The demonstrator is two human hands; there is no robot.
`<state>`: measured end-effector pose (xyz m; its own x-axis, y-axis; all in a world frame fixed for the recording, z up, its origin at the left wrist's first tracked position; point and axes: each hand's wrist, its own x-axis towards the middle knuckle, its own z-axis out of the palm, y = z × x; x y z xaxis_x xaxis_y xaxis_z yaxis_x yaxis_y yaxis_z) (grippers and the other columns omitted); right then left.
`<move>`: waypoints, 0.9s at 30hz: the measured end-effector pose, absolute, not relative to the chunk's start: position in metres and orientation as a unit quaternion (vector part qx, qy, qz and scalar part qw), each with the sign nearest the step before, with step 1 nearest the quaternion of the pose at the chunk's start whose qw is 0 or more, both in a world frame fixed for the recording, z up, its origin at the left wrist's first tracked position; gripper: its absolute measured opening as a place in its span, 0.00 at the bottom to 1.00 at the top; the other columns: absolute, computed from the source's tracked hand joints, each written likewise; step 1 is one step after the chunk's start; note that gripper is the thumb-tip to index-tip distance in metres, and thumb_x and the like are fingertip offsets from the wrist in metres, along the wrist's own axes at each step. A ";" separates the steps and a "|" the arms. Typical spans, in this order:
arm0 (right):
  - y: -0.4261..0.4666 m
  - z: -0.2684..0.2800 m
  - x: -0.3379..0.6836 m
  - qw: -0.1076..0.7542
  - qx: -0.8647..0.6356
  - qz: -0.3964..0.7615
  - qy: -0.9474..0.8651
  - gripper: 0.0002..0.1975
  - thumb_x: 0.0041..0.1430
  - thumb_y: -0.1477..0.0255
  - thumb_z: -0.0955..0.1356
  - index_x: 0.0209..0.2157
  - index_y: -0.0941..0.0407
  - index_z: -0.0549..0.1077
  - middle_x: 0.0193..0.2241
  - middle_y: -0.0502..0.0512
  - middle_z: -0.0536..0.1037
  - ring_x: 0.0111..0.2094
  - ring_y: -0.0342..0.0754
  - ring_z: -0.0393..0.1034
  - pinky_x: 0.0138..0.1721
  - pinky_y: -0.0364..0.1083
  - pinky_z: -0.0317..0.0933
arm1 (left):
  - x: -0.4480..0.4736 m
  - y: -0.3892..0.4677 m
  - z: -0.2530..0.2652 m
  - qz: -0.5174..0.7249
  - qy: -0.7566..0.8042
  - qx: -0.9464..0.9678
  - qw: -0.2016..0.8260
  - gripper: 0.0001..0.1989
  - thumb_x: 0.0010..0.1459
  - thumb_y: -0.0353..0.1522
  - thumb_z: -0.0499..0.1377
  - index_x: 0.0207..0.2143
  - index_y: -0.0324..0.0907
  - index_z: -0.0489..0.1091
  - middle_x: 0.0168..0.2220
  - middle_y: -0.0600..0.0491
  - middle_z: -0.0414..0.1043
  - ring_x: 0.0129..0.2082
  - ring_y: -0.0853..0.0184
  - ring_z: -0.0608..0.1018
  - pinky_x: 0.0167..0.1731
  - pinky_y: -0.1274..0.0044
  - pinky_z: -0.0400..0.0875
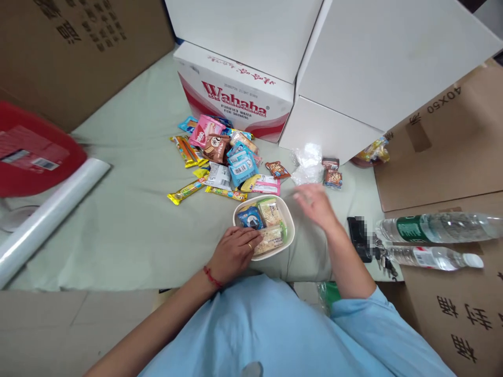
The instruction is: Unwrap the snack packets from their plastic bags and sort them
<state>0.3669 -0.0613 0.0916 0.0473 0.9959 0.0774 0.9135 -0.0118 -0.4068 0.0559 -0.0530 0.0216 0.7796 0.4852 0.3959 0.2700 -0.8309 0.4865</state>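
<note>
A white oval container (290, 226) sits near the front of the cloth-covered table. Inside lie a blue packet (251, 217) and two clear-wrapped cracker packs, one at the back (270, 212) and one in front (270, 239). My left hand (238, 247) lies flat over the container's left rim, its fingertips on the front cracker pack. To the right of the container, my right hand (316, 207) hovers, smeared by motion, so its fingers are unclear. Just beyond it are crumpled clear plastic (308, 162) and small brown snack packets (333, 178). Another brown packet (277, 169) lies to their left.
A pile of wrapped snacks (226, 157) lies behind the container, before a Wahaha carton (239, 99). White boxes (353, 63) rise behind. Two plastic bottles (432, 228), keys (387, 262) and a black item (358, 238) are at right. A white roll (55, 214) lies left.
</note>
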 end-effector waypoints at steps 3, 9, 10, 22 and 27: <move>-0.045 0.082 0.447 0.251 -0.910 0.006 -0.330 0.21 0.69 0.62 0.61 0.56 0.57 0.73 0.58 0.66 0.73 0.62 0.58 0.60 0.63 0.55 0.51 | 0.055 -0.052 0.022 0.275 0.202 0.919 0.197 0.21 0.66 0.27 0.53 0.57 0.49 0.73 0.51 0.50 0.80 0.51 0.63 0.78 0.52 0.66 0.64; -0.029 0.056 0.511 0.282 -0.935 0.057 -0.208 0.22 0.62 0.55 0.65 0.42 0.60 0.77 0.38 0.68 0.81 0.48 0.61 0.73 0.50 0.53 0.64 | 0.057 -0.053 0.022 0.289 0.198 0.920 0.173 0.19 0.66 0.26 0.52 0.55 0.47 0.74 0.50 0.51 0.80 0.50 0.63 0.78 0.52 0.67 0.64; -0.028 0.052 0.510 0.296 -0.930 0.067 -0.208 0.22 0.60 0.54 0.67 0.39 0.59 0.77 0.35 0.65 0.81 0.46 0.59 0.74 0.47 0.51 0.65 | 0.057 -0.053 0.022 0.287 0.198 0.921 0.174 0.19 0.66 0.26 0.52 0.55 0.47 0.74 0.50 0.51 0.80 0.50 0.64 0.78 0.52 0.68 0.64; -0.103 0.045 0.438 0.498 -0.831 0.109 -0.225 0.26 0.48 0.49 0.73 0.38 0.56 0.72 0.32 0.51 0.78 0.30 0.45 0.72 0.29 0.44 0.70 | 0.060 -0.056 0.022 0.290 0.202 0.922 0.157 0.15 0.66 0.27 0.53 0.50 0.41 0.75 0.50 0.50 0.81 0.50 0.63 0.78 0.52 0.67 0.64; -0.108 0.080 0.340 0.580 -0.678 0.296 -0.341 0.26 0.52 0.57 0.77 0.49 0.53 0.72 0.42 0.53 0.80 0.40 0.47 0.75 0.41 0.45 0.71 | 0.057 -0.057 0.022 0.330 0.220 0.906 0.144 0.16 0.64 0.28 0.56 0.52 0.47 0.75 0.52 0.51 0.79 0.58 0.59 0.73 0.56 0.64 0.64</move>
